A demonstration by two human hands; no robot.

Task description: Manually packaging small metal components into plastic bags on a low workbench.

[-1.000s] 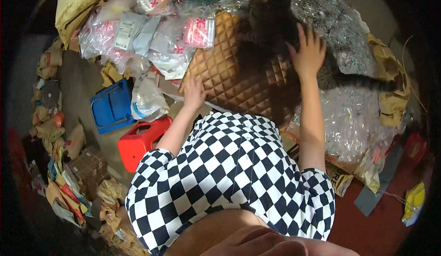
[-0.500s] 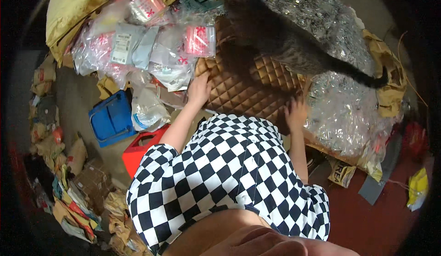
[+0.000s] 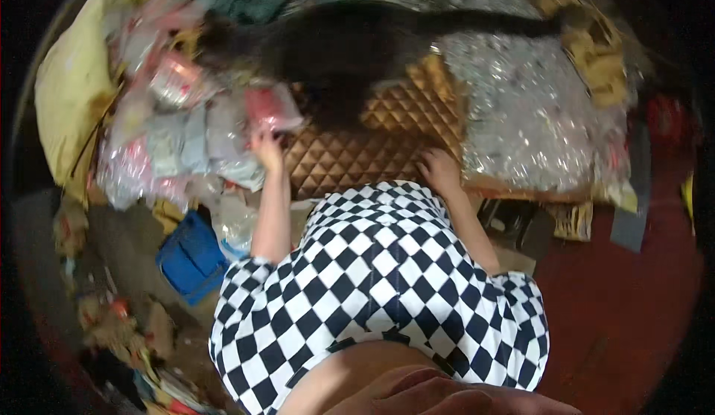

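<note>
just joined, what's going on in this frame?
A person in a black-and-white checkered garment leans over a brown quilted cushion. The left hand rests at its left edge, beside a heap of clear plastic packets. The right hand presses on its right side, next to a silvery sequinned fabric. A dark furry animal, blurred, stands across the cushion's far end. Neither hand clearly grips anything.

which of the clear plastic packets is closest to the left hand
The packet with red contents, just above the left hand; the other packets lie farther left in the pile.

A brown diamond-quilted cushion (image 3: 350, 158), a black-and-white checked shirt (image 3: 380, 281), and a blue box (image 3: 190, 259).
</note>
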